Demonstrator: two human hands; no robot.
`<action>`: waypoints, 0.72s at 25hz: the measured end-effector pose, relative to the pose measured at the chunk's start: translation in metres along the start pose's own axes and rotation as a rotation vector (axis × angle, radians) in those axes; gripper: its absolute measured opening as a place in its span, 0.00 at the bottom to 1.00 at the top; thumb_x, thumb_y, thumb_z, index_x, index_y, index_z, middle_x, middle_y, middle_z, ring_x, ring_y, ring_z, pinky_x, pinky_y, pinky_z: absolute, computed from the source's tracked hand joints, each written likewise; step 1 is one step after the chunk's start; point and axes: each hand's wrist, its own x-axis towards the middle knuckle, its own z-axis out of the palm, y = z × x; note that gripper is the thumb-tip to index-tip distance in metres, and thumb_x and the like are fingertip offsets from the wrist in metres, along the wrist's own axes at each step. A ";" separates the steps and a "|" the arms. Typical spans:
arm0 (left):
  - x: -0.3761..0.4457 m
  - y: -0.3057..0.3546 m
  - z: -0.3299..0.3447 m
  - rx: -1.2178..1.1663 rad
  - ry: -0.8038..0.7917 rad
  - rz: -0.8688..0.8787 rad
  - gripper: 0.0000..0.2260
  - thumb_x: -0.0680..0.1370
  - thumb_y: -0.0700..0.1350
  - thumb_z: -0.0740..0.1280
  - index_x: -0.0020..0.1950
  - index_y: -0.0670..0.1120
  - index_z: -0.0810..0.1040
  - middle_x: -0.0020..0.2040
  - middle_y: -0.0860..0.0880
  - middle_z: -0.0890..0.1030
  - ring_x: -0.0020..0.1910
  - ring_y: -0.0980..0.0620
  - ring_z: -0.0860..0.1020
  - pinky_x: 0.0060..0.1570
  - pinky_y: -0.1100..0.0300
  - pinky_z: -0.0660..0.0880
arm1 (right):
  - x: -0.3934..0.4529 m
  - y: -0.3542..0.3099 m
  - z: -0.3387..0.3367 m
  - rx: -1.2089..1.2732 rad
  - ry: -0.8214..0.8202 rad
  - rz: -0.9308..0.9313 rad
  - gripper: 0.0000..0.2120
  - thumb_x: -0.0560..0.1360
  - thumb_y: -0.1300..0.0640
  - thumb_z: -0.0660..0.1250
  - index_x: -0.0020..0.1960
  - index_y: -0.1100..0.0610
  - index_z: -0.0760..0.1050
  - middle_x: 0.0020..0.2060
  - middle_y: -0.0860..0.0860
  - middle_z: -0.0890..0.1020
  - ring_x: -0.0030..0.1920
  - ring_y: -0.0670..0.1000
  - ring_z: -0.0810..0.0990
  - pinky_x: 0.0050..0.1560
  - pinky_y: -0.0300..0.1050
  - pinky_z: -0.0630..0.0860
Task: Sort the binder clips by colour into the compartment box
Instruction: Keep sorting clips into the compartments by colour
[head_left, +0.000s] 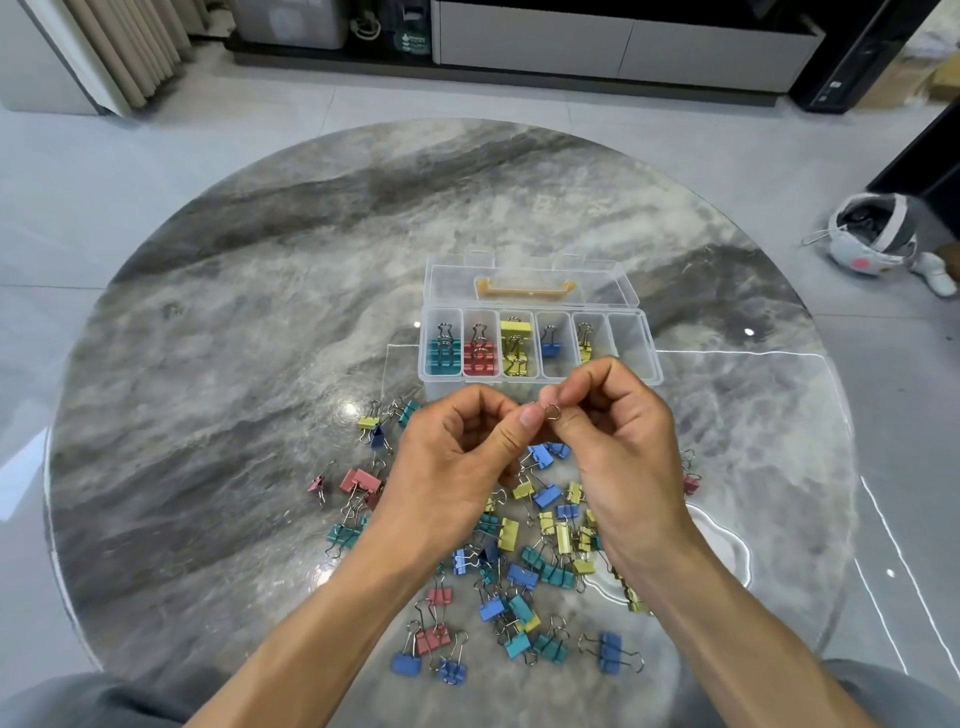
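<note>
I find both hands raised together above the loose pile, fingers curled inward: my left hand (462, 441) and right hand (613, 431) meet at a small wire loop (552, 411), pinched between thumb tips, which I judge to be the handle of a binder clip; the clip body is hidden behind the fingers, so I cannot tell its colour. I judge the two-handed hold serves to untangle or fold the handle before it is dropped in. Just beyond the grip stands the compartment box (540, 382), its clear lid (530, 283) thrown back away from me to leave all cells open. From the left of the grip to the right, the cells hold teal clips (441, 353), red clips (478, 358), yellow clips (516, 332), one blue clip (550, 347), more yellow, and one empty cell. Below and to either side of the grip the unsorted clips (519, 571) lie scattered on the marble table (234, 338), within easy reach. Sorting is at an early stage by my reckoning.
</note>
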 end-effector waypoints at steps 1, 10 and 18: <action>0.000 0.000 -0.001 0.000 0.027 0.007 0.13 0.72 0.50 0.71 0.43 0.40 0.79 0.32 0.51 0.81 0.30 0.54 0.75 0.31 0.62 0.75 | -0.001 -0.001 -0.001 0.008 -0.016 -0.014 0.11 0.76 0.72 0.66 0.42 0.58 0.75 0.38 0.54 0.81 0.41 0.52 0.82 0.43 0.42 0.80; 0.001 0.003 -0.005 -0.029 0.078 -0.025 0.12 0.70 0.50 0.72 0.43 0.41 0.81 0.33 0.48 0.82 0.32 0.51 0.78 0.33 0.61 0.79 | 0.010 -0.008 -0.018 -0.201 -0.141 -0.012 0.04 0.76 0.63 0.70 0.50 0.59 0.83 0.41 0.55 0.85 0.41 0.54 0.84 0.41 0.44 0.81; 0.001 0.002 -0.003 0.064 0.026 -0.017 0.06 0.72 0.46 0.73 0.47 0.46 0.85 0.40 0.47 0.86 0.35 0.52 0.82 0.39 0.61 0.80 | 0.014 -0.009 -0.022 -0.212 -0.294 0.069 0.04 0.73 0.62 0.72 0.47 0.60 0.83 0.36 0.56 0.85 0.37 0.51 0.83 0.39 0.44 0.81</action>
